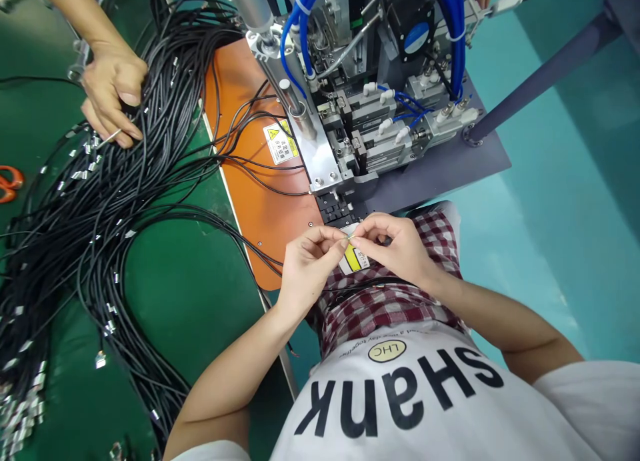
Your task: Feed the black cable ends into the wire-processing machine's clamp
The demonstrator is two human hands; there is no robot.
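My left hand point(311, 264) and my right hand point(395, 251) meet above my lap, just in front of the machine. Both are closed in a pinch, fingertips nearly touching. Between them shows a short bit of thin wire point(350, 237), pale yellow-green; the fingertips hide most of it. Right behind the fingers is the machine's small black front block point(336, 209). Below them a white and yellow label point(354, 257) is partly covered. Several black cables point(263, 253) run from the left toward my left hand, and more lie across my lap.
A bench machine point(375, 127) with blue air hoses stands on an orange plate point(250, 207). Bundled black cables point(165, 134) with metal connectors spread over the green table point(185, 301). Another person's hand point(113, 91) rests at that bundle, near orange-handled scissors point(10, 183).
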